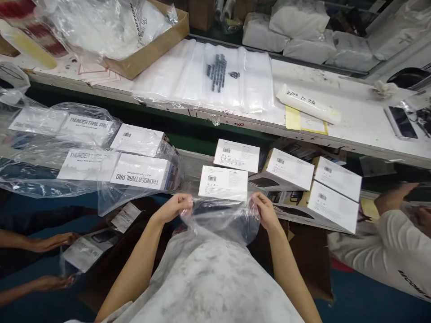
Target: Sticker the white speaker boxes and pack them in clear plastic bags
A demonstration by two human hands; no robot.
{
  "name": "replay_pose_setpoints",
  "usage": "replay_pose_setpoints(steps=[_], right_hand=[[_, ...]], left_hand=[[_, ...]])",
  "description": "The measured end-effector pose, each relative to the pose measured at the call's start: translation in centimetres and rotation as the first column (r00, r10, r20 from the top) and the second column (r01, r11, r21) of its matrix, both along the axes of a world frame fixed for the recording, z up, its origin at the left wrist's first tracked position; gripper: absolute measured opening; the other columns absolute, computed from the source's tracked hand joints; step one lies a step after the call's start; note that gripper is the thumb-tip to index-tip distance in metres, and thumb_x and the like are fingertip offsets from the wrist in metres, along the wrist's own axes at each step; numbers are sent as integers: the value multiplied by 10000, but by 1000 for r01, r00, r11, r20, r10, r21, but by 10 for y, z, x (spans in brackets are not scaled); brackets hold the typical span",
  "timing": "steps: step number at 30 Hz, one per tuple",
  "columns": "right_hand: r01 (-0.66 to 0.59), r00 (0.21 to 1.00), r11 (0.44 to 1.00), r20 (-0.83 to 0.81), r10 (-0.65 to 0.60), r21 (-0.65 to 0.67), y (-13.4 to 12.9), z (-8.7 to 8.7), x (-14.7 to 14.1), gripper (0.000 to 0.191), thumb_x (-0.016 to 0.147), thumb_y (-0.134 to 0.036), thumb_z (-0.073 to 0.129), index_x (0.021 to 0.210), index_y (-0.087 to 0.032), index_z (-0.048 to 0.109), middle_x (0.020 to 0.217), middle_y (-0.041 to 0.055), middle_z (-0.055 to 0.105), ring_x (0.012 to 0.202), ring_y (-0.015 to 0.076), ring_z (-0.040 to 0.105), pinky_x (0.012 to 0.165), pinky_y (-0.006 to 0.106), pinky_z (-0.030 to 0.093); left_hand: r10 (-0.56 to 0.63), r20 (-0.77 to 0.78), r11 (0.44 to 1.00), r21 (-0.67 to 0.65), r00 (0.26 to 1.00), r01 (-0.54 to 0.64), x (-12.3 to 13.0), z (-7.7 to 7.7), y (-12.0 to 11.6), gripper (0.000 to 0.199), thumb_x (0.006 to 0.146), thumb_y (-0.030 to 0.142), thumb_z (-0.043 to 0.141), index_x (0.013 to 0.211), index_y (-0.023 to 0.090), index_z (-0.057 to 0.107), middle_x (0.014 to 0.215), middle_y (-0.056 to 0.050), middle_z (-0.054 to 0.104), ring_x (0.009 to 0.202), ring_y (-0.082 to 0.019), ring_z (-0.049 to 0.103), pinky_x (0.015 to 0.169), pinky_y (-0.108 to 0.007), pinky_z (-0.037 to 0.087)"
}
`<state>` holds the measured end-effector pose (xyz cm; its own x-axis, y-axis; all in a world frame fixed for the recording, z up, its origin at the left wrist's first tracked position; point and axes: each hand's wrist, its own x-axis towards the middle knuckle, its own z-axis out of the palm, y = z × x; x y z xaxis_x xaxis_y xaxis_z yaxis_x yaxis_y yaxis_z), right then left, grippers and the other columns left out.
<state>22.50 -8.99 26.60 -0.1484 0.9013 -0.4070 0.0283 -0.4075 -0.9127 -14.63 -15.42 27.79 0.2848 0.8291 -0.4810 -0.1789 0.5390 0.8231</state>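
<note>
A clear plastic bag (218, 220) is stretched between my two hands, its mouth spread along the near side of a white product box (222, 183). My left hand (177, 207) pinches the bag's left edge. At the other edge, my right hand (266, 211) pinches the plastic with closed fingers. The white box shows a barcode on its face; I cannot tell whether its near end is inside the bag. Just behind it stands another barcoded box (237, 154).
Bagged boxes (139, 171) lie to the left, unbagged ones (288, 168) to the right. Flat printed bags (245, 76) and a carton (151, 40) sit on the shelf ahead. A co-worker's hands (54, 242) hold a bagged box at lower left; another person's sleeve (367, 246) is at right.
</note>
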Motion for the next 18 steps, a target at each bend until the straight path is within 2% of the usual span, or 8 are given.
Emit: replay_pose_setpoints(steps=[2, 4, 5, 8, 10, 13, 16, 18], right_hand=[[128, 989, 990, 60, -132, 63, 8, -21, -11, 488, 834, -715, 725, 785, -266, 541, 633, -72, 407, 539, 126, 309, 520, 274, 292], [187, 973, 974, 113, -201, 126, 18, -34, -22, 512, 848, -735, 683, 762, -266, 496, 658, -66, 379, 596, 141, 316, 568, 279, 313], [188, 969, 971, 135, -208, 151, 23, -39, -27, 523, 847, -738, 677, 744, -264, 483, 674, -59, 389, 631, 148, 341, 602, 283, 333], [118, 972, 978, 182, -150, 174, 29, -41, -36, 531, 860, -750, 630, 721, -256, 492, 727, -28, 487, 734, 178, 442, 702, 305, 391], [46, 978, 988, 197, -75, 148, 23, -38, -37, 523, 870, -745, 601, 719, -251, 524, 731, -10, 547, 760, 200, 499, 726, 322, 417], [-35, 976, 995, 218, 12, 98, 7, -33, -35, 517, 875, -721, 596, 680, -246, 536, 671, -5, 553, 715, 210, 508, 690, 331, 416], [-12, 966, 996, 256, -12, 93, 1, -31, -34, 508, 911, -703, 564, 676, -258, 494, 657, -20, 505, 686, 194, 450, 665, 322, 378], [4, 963, 995, 267, -30, 96, 10, -29, -35, 492, 936, -696, 540, 705, -265, 483, 684, -23, 504, 701, 192, 442, 677, 318, 379]], left_hand=[[315, -108, 941, 163, 943, -296, 10, -11, 26, 543, 741, 629, 857, 698, 214, 509, 596, 32, 527, 532, -136, 517, 559, -264, 434], [522, -180, 838, 293, 834, -461, 25, -23, 60, 465, 799, 605, 819, 802, 223, 554, 688, 30, 554, 632, -152, 554, 630, -266, 463], [566, -200, 809, 325, 800, -490, 33, -29, 76, 407, 844, 576, 789, 865, 225, 585, 763, 14, 597, 712, -164, 587, 680, -263, 474], [590, -238, 794, 344, 772, -501, 53, -45, 103, 301, 940, 515, 686, 927, 217, 645, 910, -27, 675, 890, -195, 629, 787, -267, 482], [577, -258, 808, 323, 775, -493, 58, -52, 98, 336, 952, 533, 648, 865, 209, 650, 864, -30, 678, 863, -203, 626, 779, -277, 477], [565, -287, 823, 263, 774, -503, 56, -60, 69, 406, 909, 599, 661, 831, 202, 646, 814, -28, 675, 814, -207, 620, 757, -287, 471], [576, -315, 818, 210, 755, -536, 53, -69, 46, 414, 845, 610, 712, 872, 204, 636, 850, -23, 668, 815, -197, 609, 754, -284, 462], [587, -325, 808, 182, 742, -560, 52, -76, 41, 410, 807, 596, 742, 872, 214, 607, 842, -9, 643, 817, -192, 599, 753, -280, 458]])
